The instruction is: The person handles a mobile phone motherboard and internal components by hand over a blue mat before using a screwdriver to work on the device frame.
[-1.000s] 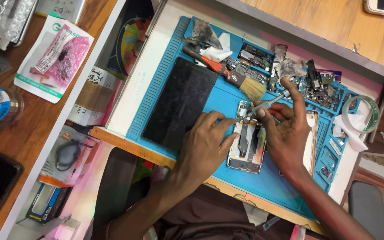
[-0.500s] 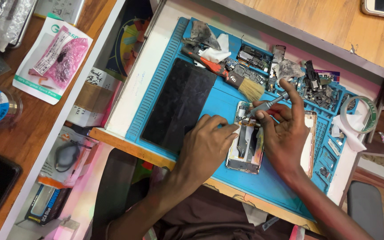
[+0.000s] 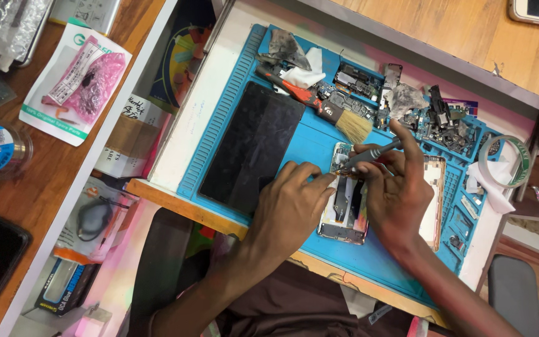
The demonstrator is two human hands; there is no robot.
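From the head camera, an opened phone point(image 3: 346, 209) with bare metal insides is lying on a ribbed blue rubber mat point(image 3: 319, 134). The left hand point(image 3: 291, 209) is pressing curled fingers against its edge; the right hand point(image 3: 394, 190) is pinching a slim grey screwdriver point(image 3: 372, 154), tip touching the phone's top.

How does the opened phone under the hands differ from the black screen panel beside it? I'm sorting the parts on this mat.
The opened phone shows its insides; the black screen panel is a plain dark slab. The phone is smaller, the panel larger. The left hand steadies the phone while the right hand works a screwdriver on it; the panel lies untouched. Both lie flat on the blue mat.
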